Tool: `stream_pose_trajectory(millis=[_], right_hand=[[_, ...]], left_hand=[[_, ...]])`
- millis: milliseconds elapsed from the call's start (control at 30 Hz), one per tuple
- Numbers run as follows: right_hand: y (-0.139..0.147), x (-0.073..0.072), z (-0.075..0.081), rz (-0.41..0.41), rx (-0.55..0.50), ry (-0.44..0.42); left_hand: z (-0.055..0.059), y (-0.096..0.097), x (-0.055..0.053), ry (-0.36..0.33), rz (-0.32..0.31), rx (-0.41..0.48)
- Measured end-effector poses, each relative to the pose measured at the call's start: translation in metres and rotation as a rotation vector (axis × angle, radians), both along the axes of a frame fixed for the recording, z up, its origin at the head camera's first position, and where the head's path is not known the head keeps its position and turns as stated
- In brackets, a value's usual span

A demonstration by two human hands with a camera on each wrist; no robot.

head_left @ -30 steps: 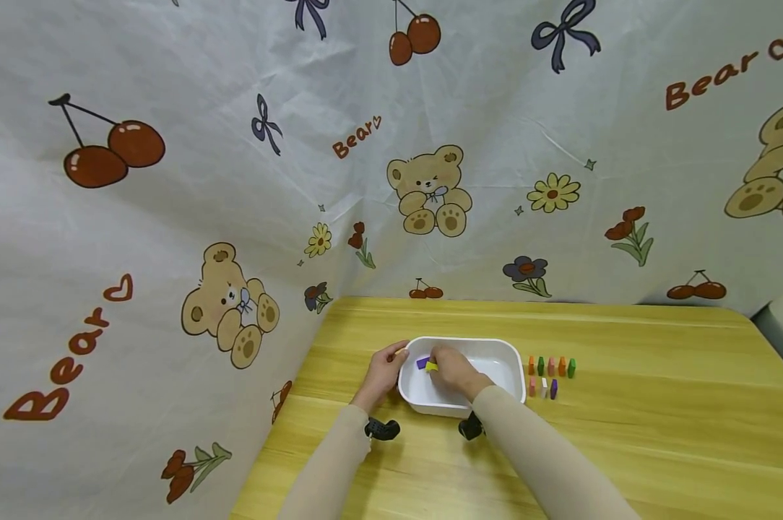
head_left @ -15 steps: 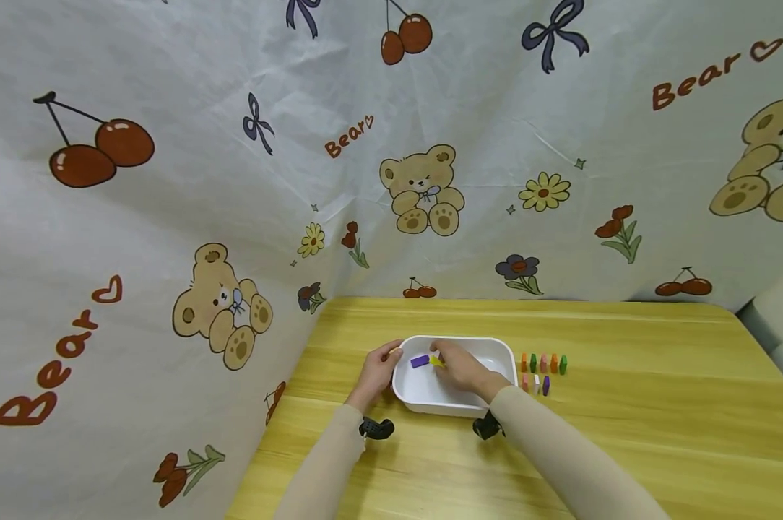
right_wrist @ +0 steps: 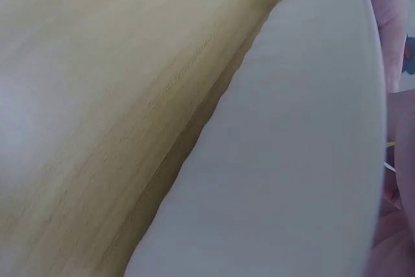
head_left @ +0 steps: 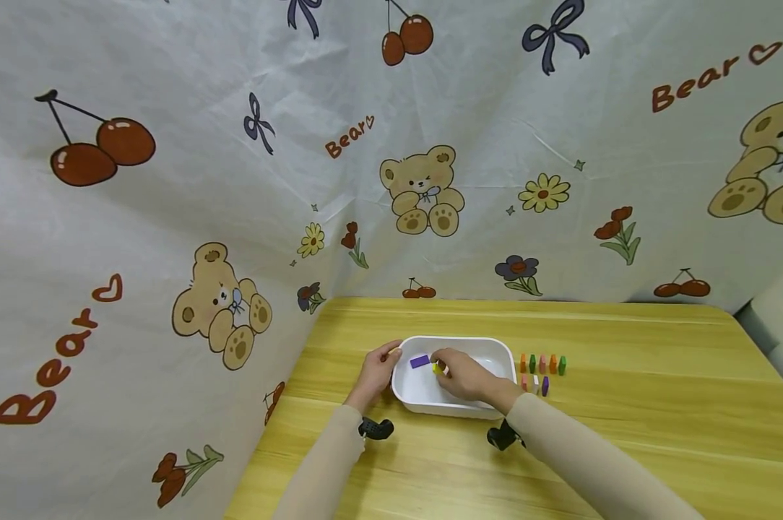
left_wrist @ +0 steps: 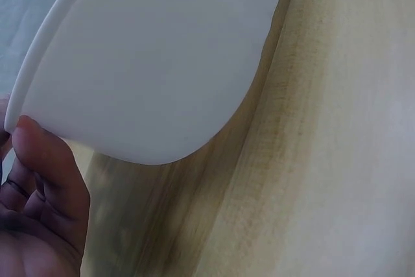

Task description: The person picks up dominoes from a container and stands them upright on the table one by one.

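A white plastic tub (head_left: 430, 408) stands on the wooden table. My left hand (head_left: 375, 372) grips its left end; in the left wrist view the thumb (left_wrist: 45, 150) presses the outside of the tub wall (left_wrist: 149, 63) just under the rim. Inside the tub, my right hand (head_left: 466, 375) pinches a small yellow block (head_left: 438, 368), which the fingers partly cover. To its left, a purple block (head_left: 420, 361) lies flat on the tub floor. From the right wrist, the tub's side (right_wrist: 285, 128) hides most of the right hand (right_wrist: 397, 192).
Two rows of small upright blocks stand close to the tub's right end. The back row has orange, pink and green blocks (head_left: 563, 365); the front row has pink, white and purple blocks (head_left: 545, 386). A printed bear curtain (head_left: 424, 191) hangs behind and to the left.
My right hand has shifted to the right inside the tub with the yellow block, leaving a gap to the purple one. The left hand stays on the rim. The head view has turned slightly right.
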State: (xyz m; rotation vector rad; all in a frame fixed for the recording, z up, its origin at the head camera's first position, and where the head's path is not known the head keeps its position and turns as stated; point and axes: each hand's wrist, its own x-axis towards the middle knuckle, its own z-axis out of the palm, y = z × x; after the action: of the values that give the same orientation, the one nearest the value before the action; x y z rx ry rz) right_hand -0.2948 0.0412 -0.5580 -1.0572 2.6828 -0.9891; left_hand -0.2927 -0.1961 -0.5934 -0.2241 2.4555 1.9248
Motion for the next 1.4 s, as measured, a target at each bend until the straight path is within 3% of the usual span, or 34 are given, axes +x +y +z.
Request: stream_pose_trajectory(millis=[267,567,867,1033,1400], right_hand=[[0.007,0.007,0.015,0.056,-0.051,0.045],[0.025,0.012,0.026,0.061,-0.056,-0.041],[0.043,0.015,0.029,0.093,-0.074,-0.031],[0.054,0.018,0.027,0.08,-0.063,0.003],[0.085,0.023,0.035,0.027,-0.08,-0.069]], left_hand=[[0.001,-0.001,0.0,0.005,-0.007,0.001],[0.0,0.001,0.001,0.018,-0.006,0.009],[0.002,0.0,0.0,0.009,0.001,-0.005],[0.001,0.0,0.0,0.013,-0.003,-0.009],[0.001,-0.003,-0.001,0.008,-0.019,0.025]])
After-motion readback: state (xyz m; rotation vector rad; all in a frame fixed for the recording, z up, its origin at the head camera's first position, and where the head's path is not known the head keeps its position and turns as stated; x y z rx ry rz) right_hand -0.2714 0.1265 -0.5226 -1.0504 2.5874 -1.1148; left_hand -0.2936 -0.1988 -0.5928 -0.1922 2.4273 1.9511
